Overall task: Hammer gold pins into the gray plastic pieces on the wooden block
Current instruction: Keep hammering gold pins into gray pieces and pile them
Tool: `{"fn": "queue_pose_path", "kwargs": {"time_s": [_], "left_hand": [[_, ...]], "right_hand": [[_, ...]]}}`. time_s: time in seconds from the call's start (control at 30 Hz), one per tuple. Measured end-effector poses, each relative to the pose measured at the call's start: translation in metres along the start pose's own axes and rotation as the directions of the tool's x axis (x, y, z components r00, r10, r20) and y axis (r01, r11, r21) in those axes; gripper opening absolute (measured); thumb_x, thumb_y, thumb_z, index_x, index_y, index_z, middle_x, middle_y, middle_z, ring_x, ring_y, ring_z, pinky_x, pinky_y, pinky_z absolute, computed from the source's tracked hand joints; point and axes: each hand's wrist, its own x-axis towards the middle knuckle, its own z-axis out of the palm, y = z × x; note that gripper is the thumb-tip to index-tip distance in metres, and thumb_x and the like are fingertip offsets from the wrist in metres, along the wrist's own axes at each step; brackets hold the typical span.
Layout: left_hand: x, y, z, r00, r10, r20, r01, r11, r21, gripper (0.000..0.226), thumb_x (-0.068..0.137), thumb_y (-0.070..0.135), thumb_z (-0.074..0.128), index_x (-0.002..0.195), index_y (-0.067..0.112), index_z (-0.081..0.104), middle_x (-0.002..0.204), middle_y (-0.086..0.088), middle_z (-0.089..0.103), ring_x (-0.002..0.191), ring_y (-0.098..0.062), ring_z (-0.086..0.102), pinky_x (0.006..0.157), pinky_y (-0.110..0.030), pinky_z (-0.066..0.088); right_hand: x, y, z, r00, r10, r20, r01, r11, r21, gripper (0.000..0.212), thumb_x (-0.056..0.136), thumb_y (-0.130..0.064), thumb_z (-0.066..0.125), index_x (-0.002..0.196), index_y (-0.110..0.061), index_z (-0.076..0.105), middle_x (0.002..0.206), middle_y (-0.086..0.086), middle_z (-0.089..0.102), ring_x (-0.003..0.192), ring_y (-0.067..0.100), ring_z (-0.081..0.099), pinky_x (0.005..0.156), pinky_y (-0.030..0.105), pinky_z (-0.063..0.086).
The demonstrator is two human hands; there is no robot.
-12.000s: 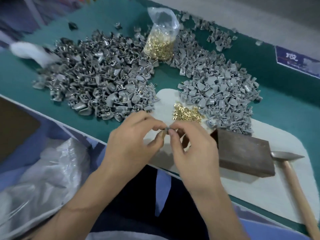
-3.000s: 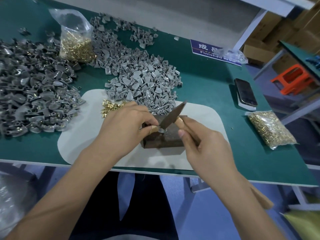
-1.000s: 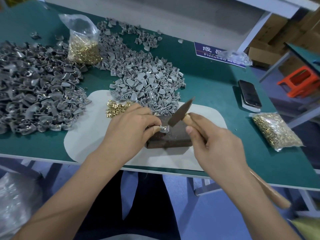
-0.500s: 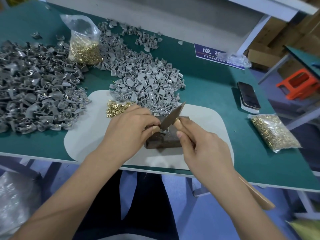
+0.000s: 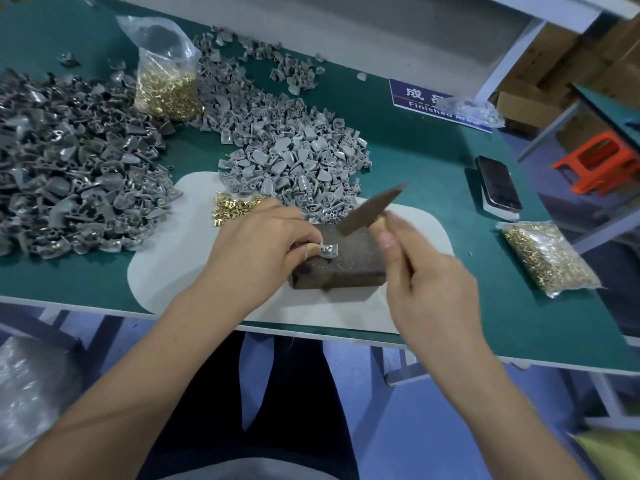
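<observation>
Heaps of dark gray plastic pieces (image 5: 72,174) fill the left end of the green bench (image 5: 433,168) in my view, and behind them a clear bag of gold pins (image 5: 166,88) stands upright. Next comes a lighter gray pile (image 5: 294,161) spilling onto the far edge of the white mat (image 5: 180,251), with a small scatter of loose gold pins (image 5: 232,207) just in front of it. I see my left hand (image 5: 256,251) resting on the mat and the near-left corner of the wooden block (image 5: 343,261), thumb and fingertips pinched on a single gray plastic piece (image 5: 328,251) that sits on the block's top face. Above that piece the hammer (image 5: 372,209) hangs tilted, its dark head raised clear of the block and blurred. My right hand (image 5: 426,282) is curled tight around the hammer's handle close under the head, just right of the block. Farther right a phone (image 5: 498,188) lies flat on the bench, a second bag of gold pins (image 5: 550,258) lies nearer the front edge, and a blue sign (image 5: 426,98) sits toward the back.
</observation>
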Motion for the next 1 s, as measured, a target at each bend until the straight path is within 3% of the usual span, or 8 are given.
{"fn": "queue_pose_path", "kwargs": {"time_s": [0.1,0.27,0.33,0.43,0.6,0.67,0.83,1.0], "left_hand": [[-0.001,-0.001,0.000,1.000,0.012,-0.003,-0.012,1.000,0.008,0.005,0.087,0.038,0.075,0.092,0.039,0.075,0.083,0.018,0.061,0.089,-0.014,0.053,0.059,-0.026,0.027],[-0.002,-0.002,0.000,1.000,0.018,-0.013,-0.018,1.000,-0.006,0.005,0.088,0.042,0.072,0.091,0.038,0.074,0.082,0.018,0.061,0.088,-0.013,0.052,0.058,-0.025,0.026],[-0.001,-0.002,0.000,1.000,0.013,-0.008,-0.013,1.000,-0.002,0.006,0.088,0.042,0.071,0.091,0.039,0.074,0.082,0.019,0.060,0.088,-0.013,0.051,0.059,-0.025,0.028],[-0.001,-0.002,0.000,1.000,0.006,-0.003,-0.006,1.000,-0.003,0.010,0.088,0.045,0.069,0.093,0.040,0.075,0.082,0.020,0.059,0.089,-0.011,0.050,0.060,-0.026,0.031],[-0.002,-0.002,0.002,1.000,0.003,-0.013,-0.004,0.998,-0.058,0.012,0.089,0.044,0.066,0.093,0.037,0.075,0.087,0.017,0.063,0.093,-0.013,0.052,0.062,-0.028,0.039],[-0.002,-0.001,0.003,1.000,0.003,-0.013,-0.004,0.998,-0.065,0.011,0.089,0.043,0.067,0.093,0.036,0.076,0.088,0.017,0.063,0.093,-0.013,0.052,0.062,-0.028,0.040],[-0.003,-0.002,0.002,1.000,-0.009,0.004,0.010,0.999,-0.050,0.008,0.089,0.041,0.070,0.095,0.038,0.075,0.088,0.018,0.062,0.094,-0.014,0.054,0.062,-0.028,0.040],[-0.002,-0.001,0.001,1.000,-0.013,-0.009,0.013,0.998,-0.068,0.008,0.091,0.040,0.069,0.094,0.036,0.075,0.088,0.018,0.061,0.095,-0.012,0.055,0.060,-0.025,0.032]], "right_hand": [[-0.002,-0.004,0.001,0.992,-0.025,0.121,0.033,0.997,-0.071,0.040,0.100,-0.060,0.027,0.133,-0.050,0.048,0.094,-0.001,0.076,0.087,0.037,0.066,0.068,0.043,0.053],[0.000,-0.002,-0.005,0.995,-0.039,-0.092,0.040,0.999,0.007,0.038,0.103,-0.059,0.031,0.134,-0.049,0.052,0.083,-0.005,0.074,0.072,0.027,0.061,0.058,0.034,0.045],[-0.001,-0.006,0.001,0.999,-0.050,-0.020,0.049,0.997,-0.054,0.039,0.106,-0.052,0.032,0.134,-0.045,0.058,0.081,0.000,0.074,0.072,0.031,0.064,0.057,0.037,0.049],[-0.002,-0.005,0.001,0.991,0.015,0.134,0.000,0.994,-0.109,0.048,0.100,-0.060,0.026,0.135,-0.048,0.055,0.087,0.000,0.075,0.082,0.037,0.066,0.065,0.042,0.052],[0.001,0.000,-0.011,0.989,-0.018,-0.144,0.015,1.000,-0.020,0.039,0.103,-0.057,0.030,0.135,-0.046,0.049,0.082,-0.005,0.073,0.072,0.028,0.061,0.060,0.033,0.039],[-0.001,0.000,-0.005,0.986,-0.021,-0.166,0.022,1.000,0.008,0.036,0.104,-0.052,0.034,0.136,-0.045,0.049,0.081,-0.004,0.073,0.076,0.023,0.055,0.059,0.032,0.039],[-0.005,-0.001,0.004,0.993,0.026,0.115,-0.015,0.996,-0.093,0.040,0.101,-0.059,0.028,0.136,-0.051,0.046,0.088,-0.002,0.076,0.083,0.034,0.066,0.066,0.041,0.053],[0.002,0.001,-0.008,0.991,0.012,-0.130,-0.017,0.999,-0.040,0.038,0.101,-0.060,0.030,0.135,-0.051,0.045,0.081,-0.005,0.073,0.073,0.031,0.064,0.061,0.033,0.040]]}}
